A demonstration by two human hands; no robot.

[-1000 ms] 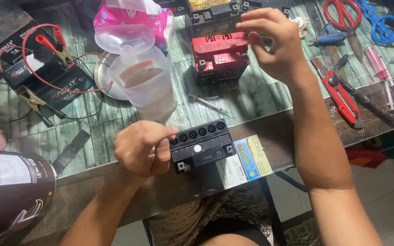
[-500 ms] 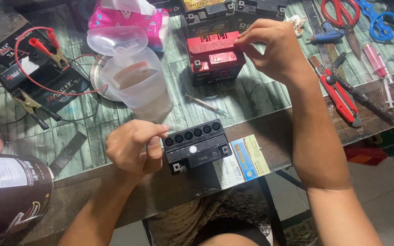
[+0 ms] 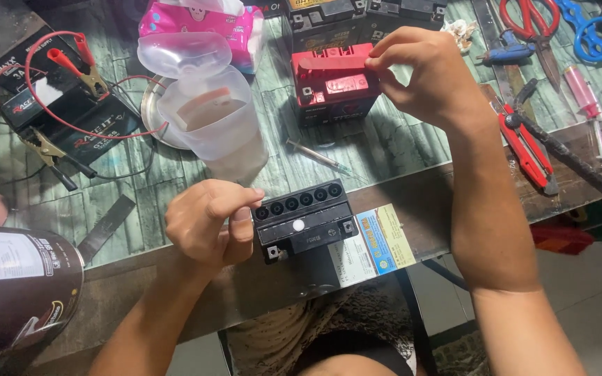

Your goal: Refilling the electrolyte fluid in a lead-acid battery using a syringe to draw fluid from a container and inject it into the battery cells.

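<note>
Pinching the red strip (image 3: 332, 63) over the red battery (image 3: 334, 87) — right hand (image 3: 426, 76) raised, wrist bent — left hand (image 3: 207, 223) loosely curled, thumb touching the black battery (image 3: 306, 223) at the table's (image 3: 398, 150) near edge.

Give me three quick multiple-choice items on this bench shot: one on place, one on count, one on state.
1. Where does the black battery sit?
A. at the table's near edge
B. on top of the red battery
C. inside the plastic jug

2. How many round holes run along the black battery's top?
A. two
B. six
C. nine

3. What state is the clear plastic jug in?
A. lid open
B. lying on its side
C. sealed shut

Answers:
1 A: it rests at the near edge of the table, under the left hand.
2 B: six holes show in one row.
3 A: its lid is tipped back and the mouth is uncovered.
</note>
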